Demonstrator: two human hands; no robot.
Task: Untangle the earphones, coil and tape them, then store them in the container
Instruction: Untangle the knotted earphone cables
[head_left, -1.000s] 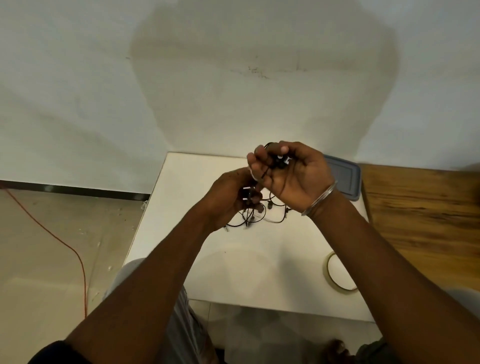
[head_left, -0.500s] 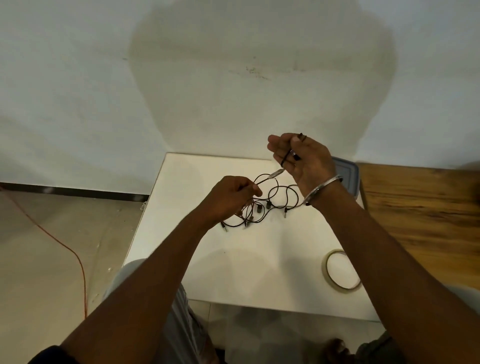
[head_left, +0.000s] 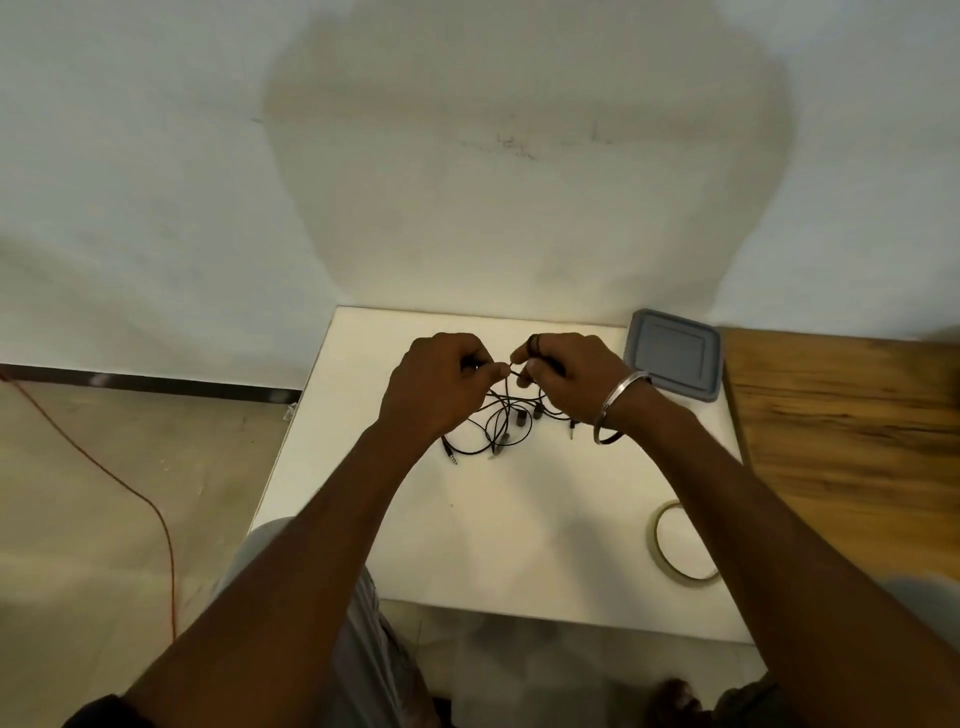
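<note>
**Both hands pinch the tangled earphones above the white tabletop**

The black earphones (head_left: 506, 423) are a loose tangle near the middle of the tabletop (head_left: 519, 530), toward its far half. Their upper strands rise into the two hands, while the lower loops, two dark earbuds and a jack plug (head_left: 453, 457) lie on the white surface just below the hands.

The left hand (head_left: 441, 382) is curled, its fingers (head_left: 488, 370) pinching a strand of the wire. The right hand (head_left: 569, 374) faces it, almost fingertip to fingertip. Its fingers (head_left: 524, 356) are curled and pinch the same stretch of wire, and a dark loop of cord sits around one raised finger. A short length of wire runs taut between the two pinches. A metal bangle (head_left: 615, 410) circles the right wrist.

A grey square container (head_left: 672, 361) with its lid on stands at the far right corner of the tabletop, near the right hand but apart from it. A roll of clear tape (head_left: 680, 543) lies flat by the right edge, nearer the person and partly hidden by the right forearm.

A wooden surface (head_left: 841, 415) adjoins the tabletop on the right. A pale wall (head_left: 467, 156) rises behind, and an orange cable (head_left: 130, 488) trails across the floor at the left.
</note>
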